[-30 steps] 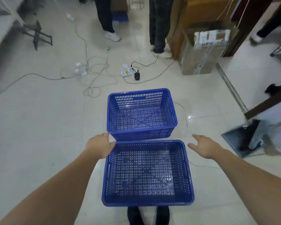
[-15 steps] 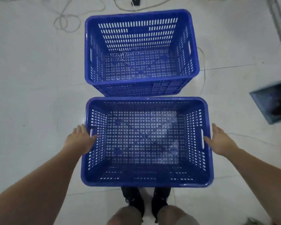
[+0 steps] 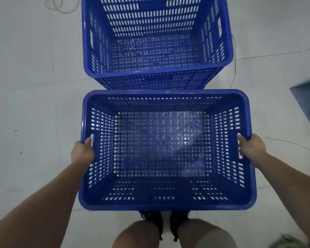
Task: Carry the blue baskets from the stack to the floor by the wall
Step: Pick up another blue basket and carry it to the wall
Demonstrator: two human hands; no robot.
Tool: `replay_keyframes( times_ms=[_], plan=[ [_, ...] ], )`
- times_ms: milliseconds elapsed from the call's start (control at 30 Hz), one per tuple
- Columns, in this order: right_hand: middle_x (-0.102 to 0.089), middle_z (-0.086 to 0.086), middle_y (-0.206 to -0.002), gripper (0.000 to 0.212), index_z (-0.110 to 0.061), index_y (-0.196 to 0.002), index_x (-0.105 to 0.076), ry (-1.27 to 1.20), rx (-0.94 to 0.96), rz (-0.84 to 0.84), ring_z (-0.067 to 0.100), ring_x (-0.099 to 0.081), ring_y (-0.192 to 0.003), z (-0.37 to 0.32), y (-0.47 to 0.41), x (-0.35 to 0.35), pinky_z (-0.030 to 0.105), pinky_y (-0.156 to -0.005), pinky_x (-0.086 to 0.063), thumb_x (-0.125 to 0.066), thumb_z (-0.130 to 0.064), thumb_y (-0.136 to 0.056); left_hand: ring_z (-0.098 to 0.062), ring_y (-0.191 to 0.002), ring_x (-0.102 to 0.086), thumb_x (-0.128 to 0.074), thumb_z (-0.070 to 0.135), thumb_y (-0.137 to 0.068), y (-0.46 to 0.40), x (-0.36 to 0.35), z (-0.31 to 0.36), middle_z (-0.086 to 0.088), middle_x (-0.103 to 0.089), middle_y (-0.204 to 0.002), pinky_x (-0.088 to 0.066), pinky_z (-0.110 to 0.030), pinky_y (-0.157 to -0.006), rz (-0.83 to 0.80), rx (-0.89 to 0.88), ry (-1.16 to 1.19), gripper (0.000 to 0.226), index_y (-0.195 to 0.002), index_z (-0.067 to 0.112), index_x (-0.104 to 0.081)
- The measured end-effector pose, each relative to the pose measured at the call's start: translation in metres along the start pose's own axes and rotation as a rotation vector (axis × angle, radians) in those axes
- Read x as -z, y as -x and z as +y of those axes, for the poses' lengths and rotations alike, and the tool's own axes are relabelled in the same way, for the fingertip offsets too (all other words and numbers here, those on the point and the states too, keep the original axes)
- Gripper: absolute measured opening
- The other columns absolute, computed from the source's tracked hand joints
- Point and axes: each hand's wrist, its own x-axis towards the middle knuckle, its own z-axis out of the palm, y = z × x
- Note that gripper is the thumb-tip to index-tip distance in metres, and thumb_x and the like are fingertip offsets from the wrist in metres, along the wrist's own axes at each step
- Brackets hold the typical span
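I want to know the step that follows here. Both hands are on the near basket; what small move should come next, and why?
Probably lift the near basket straight up a little. The left hand and right hand each hold a side handle, so the grip looks set, and its far rim sits close against the far basket, so rising first should avoid scraping it.

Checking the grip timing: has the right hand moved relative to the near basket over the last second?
Yes. The right hand has closed in leftward onto the near basket, now gripping its right rim handle instead of hovering clear of it.
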Motion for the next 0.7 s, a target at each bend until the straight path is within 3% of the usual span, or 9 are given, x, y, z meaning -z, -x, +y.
replay_keyframes(
  times_ms=[200, 333, 467, 600, 700],
  plan=[
    [-0.072, 0.015, -0.088, 0.038, -0.004, -0.097, -0.065, -0.016, 0.057, -0.009, 0.039, -0.070, -0.081, -0.052, 0.099, 0.116, 0.048, -0.080, -0.058, -0.060, -0.042, -0.096, -0.040, -0.092, -0.063, -0.038, 0.047, -0.103, 0.093, 0.114, 0.034, -0.020, -0.065, -0.103, -0.051, -0.047, -0.080, 0.024, -0.060, -0.051, 0.053, -0.113, -0.001, -0.056],
    [-0.068, 0.017, -0.079, 0.038, 0.000, -0.096, -0.062, -0.084, 0.160, -0.073, 0.030, -0.063, -0.059, -0.108, 0.189, 0.225, 0.034, -0.056, -0.053, -0.060, -0.038, -0.098, -0.039, -0.085, -0.063, -0.039, 0.042, -0.102, 0.167, 0.226, 0.067, -0.020, -0.067, -0.096, -0.048, -0.042, -0.072, 0.037, -0.124, -0.112, 0.049, -0.106, -0.003, -0.060],
    [-0.059, 0.016, -0.065, 0.042, -0.001, -0.083, -0.056, -0.084, 0.321, -0.096, 0.028, -0.055, -0.049, -0.169, 0.268, 0.332, 0.031, -0.047, -0.050, -0.055, -0.039, -0.101, -0.037, -0.083, -0.065, -0.040, 0.046, -0.100, 0.236, 0.343, 0.116, -0.017, -0.069, -0.091, -0.053, -0.044, -0.079, 0.118, -0.273, -0.221, 0.052, -0.103, 0.000, -0.065],
    [-0.060, 0.015, -0.047, 0.058, 0.000, -0.065, -0.058, -0.042, 0.444, 0.003, 0.029, -0.057, -0.041, -0.236, 0.330, 0.424, 0.034, -0.051, -0.049, -0.048, -0.045, -0.101, -0.030, -0.088, -0.063, -0.047, 0.026, -0.098, 0.319, 0.456, 0.170, -0.011, -0.060, -0.100, -0.055, -0.038, -0.078, 0.263, -0.532, -0.641, 0.036, -0.129, 0.010, -0.052],
    [-0.062, 0.016, -0.045, 0.067, -0.003, -0.053, -0.059, -0.029, 0.491, 0.028, 0.037, -0.063, -0.052, -0.277, 0.367, 0.490, 0.044, -0.066, -0.056, -0.047, -0.050, -0.099, -0.025, -0.086, -0.063, -0.055, 0.015, -0.090, 0.383, 0.536, 0.207, -0.006, -0.053, -0.092, -0.058, -0.037, -0.080, 0.350, -0.612, -0.790, 0.037, -0.127, 0.013, -0.048]
  ],
)
